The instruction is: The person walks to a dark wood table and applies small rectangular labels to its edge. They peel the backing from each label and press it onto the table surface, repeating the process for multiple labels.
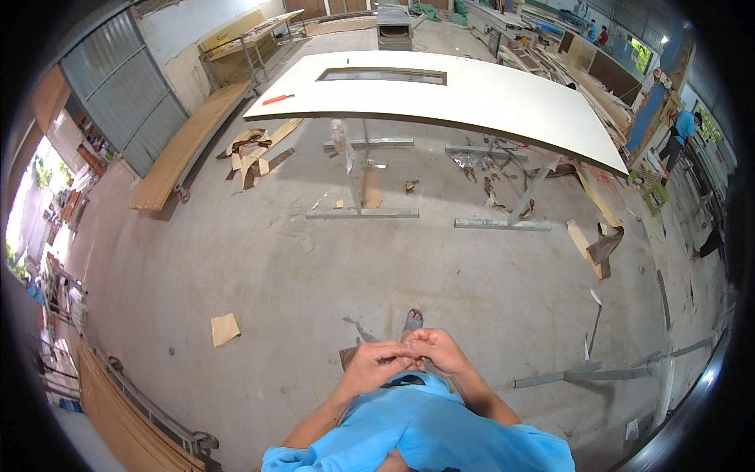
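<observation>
Both my hands are drawn together just in front of my blue shirt, with fingertips meeting. My left hand [376, 366] has its fingers curled and closed. My right hand [439, 350] is closed too, its thumb and fingers pinched against the left fingertips. Whatever sits between them, if anything, is too small to make out. Ahead of me, out of reach, a large white door panel [503, 90] lies flat on metal stands. It has a narrow rectangular opening [381, 75], and a red-handled tool [278, 99] rests near its left end.
Metal stand feet [362, 213] reach across the floor under the panel. Torn brown and tan strips [250, 157] lie at left, more [594, 248] at right. Carts with brown boards [189, 145] stand left. Grey metal bars [582, 375] lie right of me. A person [683, 130] works far right.
</observation>
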Tool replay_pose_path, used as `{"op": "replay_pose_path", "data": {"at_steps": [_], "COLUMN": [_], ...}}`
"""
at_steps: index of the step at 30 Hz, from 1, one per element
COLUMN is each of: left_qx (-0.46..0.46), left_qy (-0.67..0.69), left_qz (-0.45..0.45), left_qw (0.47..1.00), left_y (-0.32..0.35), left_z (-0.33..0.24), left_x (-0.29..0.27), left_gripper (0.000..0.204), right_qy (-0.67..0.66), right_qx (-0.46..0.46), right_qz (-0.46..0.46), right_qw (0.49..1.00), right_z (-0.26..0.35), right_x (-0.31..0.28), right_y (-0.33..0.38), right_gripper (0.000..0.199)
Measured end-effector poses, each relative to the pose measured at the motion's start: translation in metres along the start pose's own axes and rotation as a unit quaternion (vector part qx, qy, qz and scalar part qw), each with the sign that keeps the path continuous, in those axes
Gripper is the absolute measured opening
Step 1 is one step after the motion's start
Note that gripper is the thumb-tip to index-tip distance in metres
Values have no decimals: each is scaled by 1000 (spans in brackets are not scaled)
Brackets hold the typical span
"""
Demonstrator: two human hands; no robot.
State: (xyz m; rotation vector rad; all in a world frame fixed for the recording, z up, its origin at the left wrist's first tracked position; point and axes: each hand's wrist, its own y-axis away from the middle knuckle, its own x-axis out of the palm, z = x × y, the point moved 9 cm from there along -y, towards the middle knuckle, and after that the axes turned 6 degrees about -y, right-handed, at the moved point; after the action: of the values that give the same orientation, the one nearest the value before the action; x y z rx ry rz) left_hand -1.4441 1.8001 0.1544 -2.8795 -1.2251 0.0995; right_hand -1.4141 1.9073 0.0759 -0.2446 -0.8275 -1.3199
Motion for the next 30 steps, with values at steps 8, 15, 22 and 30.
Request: {"op": "replay_pose_path", "data": {"at_steps": [8,15,22,30], "left_qx": [18,16,117,91], "left_qy": [-3,56,68,104], "left_qz": [48,95,167,223], "left_qw": [999,994,977,965], "left_y": [-214,-363,-534,-695], "left_z": [-26,-13,16,23], "left_x": [-52,-93,-158,-275], "left_gripper": [20,22,21,27], "right_qy": [-58,-2,-28,-59], "right_qx": [21,49,6,42], "right_qz": [73,-23,-77,-119], "right_qw": [995,999,997,990], "right_z": [160,236,331,434], "right_x": [-61,-131,-194,-216], "right_y": [-140,-233,-359,-521], "right_gripper": [19,18,21,12]}}
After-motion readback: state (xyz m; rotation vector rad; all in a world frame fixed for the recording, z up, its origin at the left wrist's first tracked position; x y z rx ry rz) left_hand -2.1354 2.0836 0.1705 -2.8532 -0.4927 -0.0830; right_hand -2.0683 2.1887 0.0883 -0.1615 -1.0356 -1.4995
